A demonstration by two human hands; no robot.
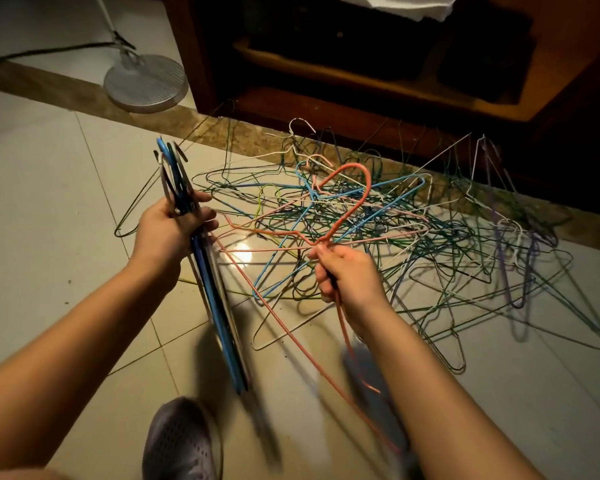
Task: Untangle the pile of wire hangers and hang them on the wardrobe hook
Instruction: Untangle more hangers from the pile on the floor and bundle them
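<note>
Right now the right hand's (347, 275) fingers are curled tight round the neck of an orange hanger (347, 216). Its hook rises up and away from the knuckles over the tangled pile (413, 237) on the floor (49, 168), while its frame trails back under the wrist. To the left, well clear of the pile, the left hand (168, 226) grips a bundle of sorted hangers (219, 317) that runs far-to-near, roughly parallel. Joining them looks like a short leftward carry. Whether the orange frame is free of the pile, I cannot tell.

tangled hanger pile (378, 230) blocking floor ahead, bare tiles (49, 202) left, fan base (146, 83) beyond
</note>
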